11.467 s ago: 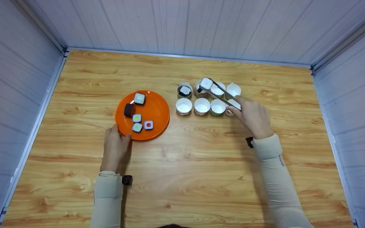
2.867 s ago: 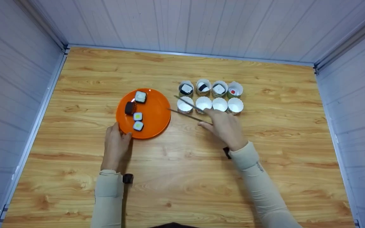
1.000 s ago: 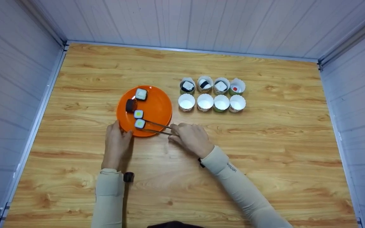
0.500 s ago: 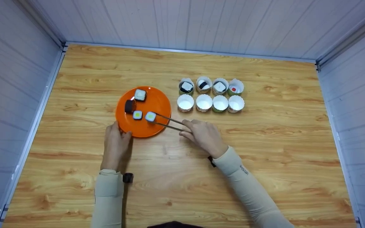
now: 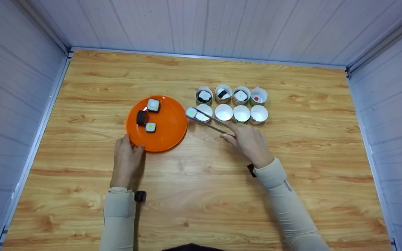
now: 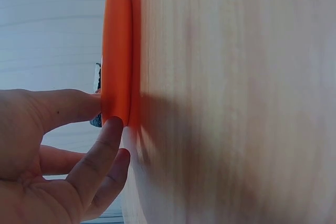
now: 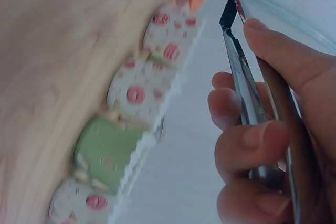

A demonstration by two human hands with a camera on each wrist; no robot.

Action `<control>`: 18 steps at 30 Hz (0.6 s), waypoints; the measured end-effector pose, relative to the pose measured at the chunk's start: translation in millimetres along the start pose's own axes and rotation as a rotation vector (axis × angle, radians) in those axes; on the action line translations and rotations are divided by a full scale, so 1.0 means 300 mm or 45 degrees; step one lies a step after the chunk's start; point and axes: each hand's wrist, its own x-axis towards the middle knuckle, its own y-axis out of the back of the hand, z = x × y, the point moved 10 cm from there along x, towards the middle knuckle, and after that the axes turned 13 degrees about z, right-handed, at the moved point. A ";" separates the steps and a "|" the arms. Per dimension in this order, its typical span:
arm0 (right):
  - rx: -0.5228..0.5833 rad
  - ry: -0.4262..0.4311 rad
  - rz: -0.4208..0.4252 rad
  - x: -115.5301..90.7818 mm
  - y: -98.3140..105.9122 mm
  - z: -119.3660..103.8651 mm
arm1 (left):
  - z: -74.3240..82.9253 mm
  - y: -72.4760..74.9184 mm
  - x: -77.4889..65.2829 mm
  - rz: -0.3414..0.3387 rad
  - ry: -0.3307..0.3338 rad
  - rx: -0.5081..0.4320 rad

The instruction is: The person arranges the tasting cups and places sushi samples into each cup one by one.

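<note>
My left hand (image 5: 126, 162) pinches the near-left rim of an orange plate (image 5: 169, 136); in the left wrist view the thumb lies over the rim and fingers beneath. On the plate are a yellow-centred sushi roll (image 5: 150, 127), a dark-wrapped sushi piece (image 5: 141, 118) and a white-topped one (image 5: 153, 105). Metal tongs (image 5: 209, 125) are gripped in my right hand (image 5: 251, 143). Their tips clamp another yellow-centred sushi roll (image 5: 191, 112), raised between the plate and the front-left paper cup (image 5: 203, 114). In the right wrist view its dark side (image 7: 228, 14) shows at the tips.
Paper cups stand in two rows right of the plate. Each back-row cup holds a sushi piece, including a red-centred roll (image 5: 256, 98) at the right end. Front-row cups (image 5: 242, 113) show white insides. Pale panels (image 5: 204, 28) wall the wooden table (image 5: 187, 209).
A red-centred roll went from plate to back-right cup. The tongs then took a yellow-centred roll off the plate and carried it right, toward the cups. My left hand stayed at the rim.
</note>
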 end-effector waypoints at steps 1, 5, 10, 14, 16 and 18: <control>-0.007 -0.009 0.005 0.000 0.006 0.012 | 0.004 0.003 -0.001 0.012 -0.024 -0.003; -0.037 -0.060 0.002 -0.002 0.021 0.055 | 0.012 0.011 -0.005 0.050 -0.100 -0.015; -0.090 -0.112 -0.035 -0.007 0.016 0.090 | 0.010 0.007 -0.006 0.037 -0.091 -0.020; -0.106 -0.123 -0.056 -0.011 0.006 0.103 | 0.008 0.005 -0.006 0.024 -0.073 -0.016; -0.112 -0.119 -0.065 -0.012 0.002 0.105 | 0.008 0.006 -0.006 0.024 -0.071 -0.011; -0.109 -0.119 -0.068 -0.012 0.001 0.107 | 0.009 0.008 -0.005 0.027 -0.073 -0.008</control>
